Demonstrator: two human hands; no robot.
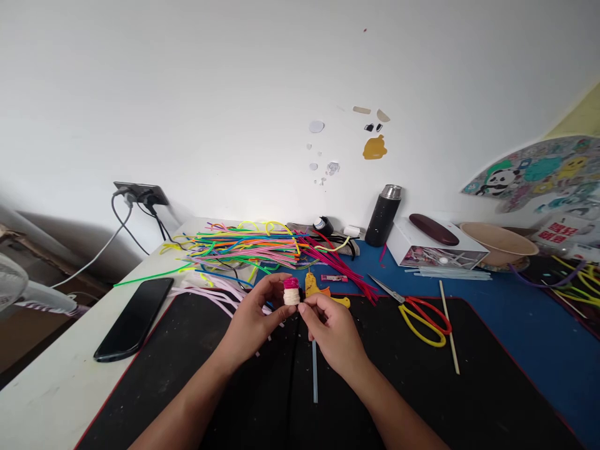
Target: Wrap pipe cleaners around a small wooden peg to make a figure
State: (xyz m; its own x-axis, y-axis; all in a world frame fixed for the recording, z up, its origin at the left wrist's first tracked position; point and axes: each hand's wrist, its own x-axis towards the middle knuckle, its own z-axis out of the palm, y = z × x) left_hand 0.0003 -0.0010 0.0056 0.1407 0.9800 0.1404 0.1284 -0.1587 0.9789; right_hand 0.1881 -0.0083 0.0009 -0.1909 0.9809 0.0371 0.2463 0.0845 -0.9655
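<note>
1. Nearest me, both forearms run out of view; the black mat (187,334) beneath them is cut off as well.
2. A pale stick (315,375) lies on it, pointing toward me, its far end hidden by the right hand (335,328).
3. The small coiled piece (291,295) sits between the hands, above the mat. I see it standing upright, long axis roughly vertical, the narrower magenta end up and the wider cream rings down; its back and underside are hidden.
4. The left hand (248,322) has its grip clamped on that piece, thumb low and fingers at the side, some fingers out of sight. The right thumb and forefinger come close together at its lower right edge; whether that grip pinches it or only touches, I can't tell.
5. Off to the right, red-and-yellow-handled scissors (403,301) lie with a handle meeting a wooden stick (454,355). On the left, a dark phone (134,322) rests on the tabletop (51,387).
6. Just behind the hands, a yellow glue gun (310,284) is partly covered by the right one.
7. Farther back come heaped coloured stems (248,249), too tangled to count, a black flask (383,215) and a white box (403,247).
8. Last is the wall (210,94), with paper scraps (375,148) on it. At far left, a pale rounded object (10,281) is too cut off to name.
</note>
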